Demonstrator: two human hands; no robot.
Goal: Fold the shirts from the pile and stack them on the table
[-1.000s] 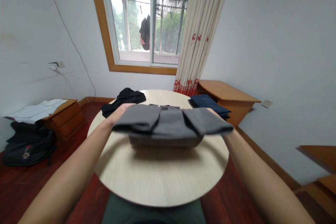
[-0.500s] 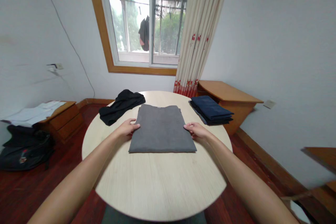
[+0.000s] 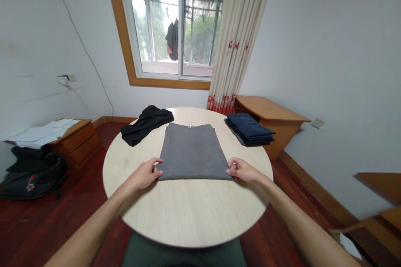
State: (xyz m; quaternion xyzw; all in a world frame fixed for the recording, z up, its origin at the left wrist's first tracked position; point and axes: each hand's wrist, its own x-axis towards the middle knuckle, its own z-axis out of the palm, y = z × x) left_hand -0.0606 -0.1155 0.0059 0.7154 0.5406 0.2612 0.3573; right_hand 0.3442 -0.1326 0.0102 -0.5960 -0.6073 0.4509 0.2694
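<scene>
A folded grey garment (image 3: 192, 152) lies flat in the middle of the round pale table (image 3: 194, 212). At its near left corner, my left hand (image 3: 148, 173) has thumb and fingers closed on the edge of the cloth. My right hand (image 3: 242, 170) pinches the near right corner in the same way. Beyond my left hand lies a loosely crumpled black garment (image 3: 145, 124). A stack of folded dark clothes (image 3: 250, 129), navy on top, sits at the table's far right.
A wooden desk (image 3: 271, 109) stands behind the stack, near the curtain (image 3: 233, 41). To the left are a low wooden cabinet (image 3: 78, 139) with papers on it and a black bag (image 3: 33, 175) on the floor.
Both hands have moved nearer along the sides of the grey garment, from about its middle to its near corners. The camera view has shifted slightly.
</scene>
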